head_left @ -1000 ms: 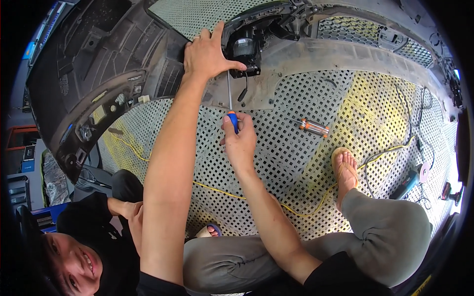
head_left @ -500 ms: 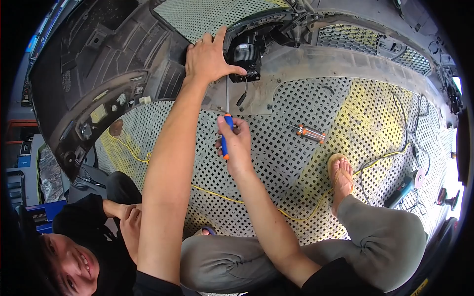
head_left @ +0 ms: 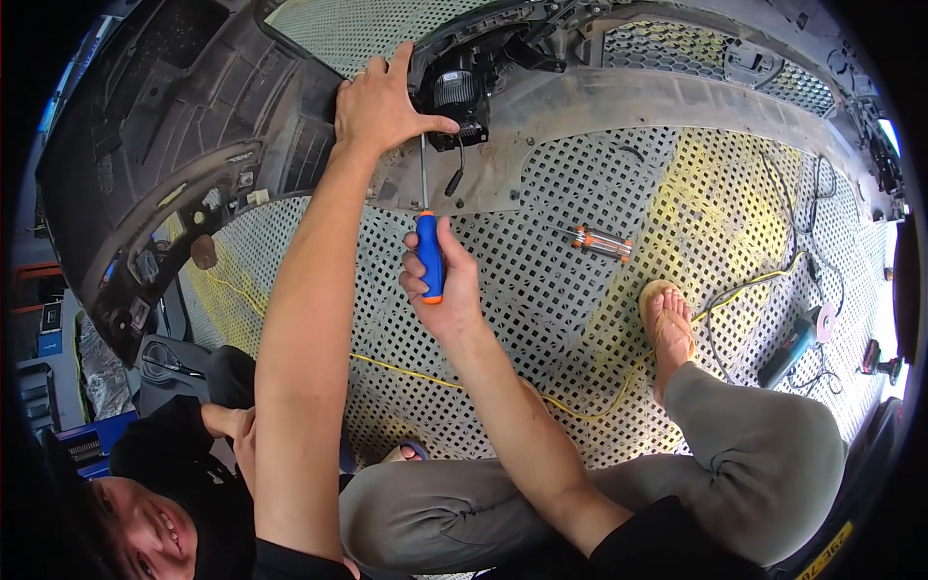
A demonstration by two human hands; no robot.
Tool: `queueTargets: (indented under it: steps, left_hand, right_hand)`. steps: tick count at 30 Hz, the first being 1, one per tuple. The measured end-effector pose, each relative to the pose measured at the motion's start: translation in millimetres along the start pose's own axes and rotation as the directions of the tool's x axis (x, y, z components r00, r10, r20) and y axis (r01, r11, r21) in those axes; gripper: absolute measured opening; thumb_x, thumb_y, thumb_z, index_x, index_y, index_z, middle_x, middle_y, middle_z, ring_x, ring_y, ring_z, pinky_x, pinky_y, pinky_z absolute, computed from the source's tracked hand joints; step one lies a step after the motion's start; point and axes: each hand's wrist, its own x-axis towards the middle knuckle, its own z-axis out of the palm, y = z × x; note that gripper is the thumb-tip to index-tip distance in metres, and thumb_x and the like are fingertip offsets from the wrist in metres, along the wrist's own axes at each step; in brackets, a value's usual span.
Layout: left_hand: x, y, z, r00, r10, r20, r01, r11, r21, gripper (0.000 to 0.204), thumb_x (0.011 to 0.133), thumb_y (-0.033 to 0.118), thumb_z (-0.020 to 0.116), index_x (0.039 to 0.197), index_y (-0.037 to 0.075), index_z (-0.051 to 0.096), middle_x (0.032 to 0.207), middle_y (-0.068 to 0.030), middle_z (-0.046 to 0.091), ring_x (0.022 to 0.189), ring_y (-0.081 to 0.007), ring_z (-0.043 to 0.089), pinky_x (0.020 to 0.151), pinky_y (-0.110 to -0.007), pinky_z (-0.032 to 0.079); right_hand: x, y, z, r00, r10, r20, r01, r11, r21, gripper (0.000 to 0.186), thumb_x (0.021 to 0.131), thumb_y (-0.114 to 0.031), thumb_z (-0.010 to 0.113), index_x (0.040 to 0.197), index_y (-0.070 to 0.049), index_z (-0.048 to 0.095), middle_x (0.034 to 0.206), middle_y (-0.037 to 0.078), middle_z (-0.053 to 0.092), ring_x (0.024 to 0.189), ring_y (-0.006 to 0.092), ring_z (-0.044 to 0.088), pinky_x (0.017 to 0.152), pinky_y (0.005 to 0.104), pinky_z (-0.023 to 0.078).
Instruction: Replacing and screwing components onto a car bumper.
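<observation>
My right hand (head_left: 443, 290) grips a screwdriver (head_left: 429, 253) with a blue and orange handle. Its metal shaft points up at the lower edge of a large dark car bumper (head_left: 619, 97). My left hand (head_left: 383, 100) lies flat on that bumper, fingers spread, beside a black round lamp unit (head_left: 454, 92) set in it. The bumper rests on a perforated metal floor (head_left: 541, 290) with yellow paint marks.
A second screwdriver (head_left: 599, 242) with a clear orange handle lies on the floor to the right. My sandalled foot (head_left: 669, 324) and bent leg are at right. A yellow cable (head_left: 580, 411), a power tool (head_left: 795, 348) and another person (head_left: 164, 483) at lower left are nearby.
The view has shifted a little, so the bumper sits higher in the picture. My right hand with the screwdriver stays under the lamp unit. My left hand keeps pressing on the bumper.
</observation>
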Motion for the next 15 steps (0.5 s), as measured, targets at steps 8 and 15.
queueTargets:
  steps: [8, 15]
  left_hand:
    - [0.4, 1.2, 0.6, 1.0, -0.008, -0.003, 0.008, 1.0, 0.009, 0.131, 0.049, 0.081, 0.081, 0.154, 0.015, 0.037, 0.116, -0.0164, 0.062, 0.109, -0.0351, 0.066, 0.094, -0.048, 0.051]
    - [-0.8, -1.1, 3.3, 1.0, -0.012, -0.01, 0.012, 1.0, 0.008, 0.132, 0.049, 0.082, 0.08, 0.154, 0.015, 0.038, 0.116, -0.0165, 0.063, 0.108, -0.0344, 0.066, 0.096, -0.049, 0.05]
  right_hand:
    - [-3.5, 3.4, 16.8, 0.933, -0.352, -0.067, 0.211, 0.691, -0.692, 0.031, 0.099, -0.032, 0.066, 0.112, -0.007, 0.054, 0.093, 0.01, 0.065, 0.056, 0.0124, 0.058, 0.044, 0.0254, 0.042]
    - [4.6, 0.8, 4.1, 0.997, -0.016, 0.073, 0.018, 1.0, -0.025, 0.033, 0.1, -0.04, 0.063, 0.111, -0.01, 0.056, 0.094, 0.008, 0.066, 0.06, 0.012, 0.056, 0.046, 0.0239, 0.041]
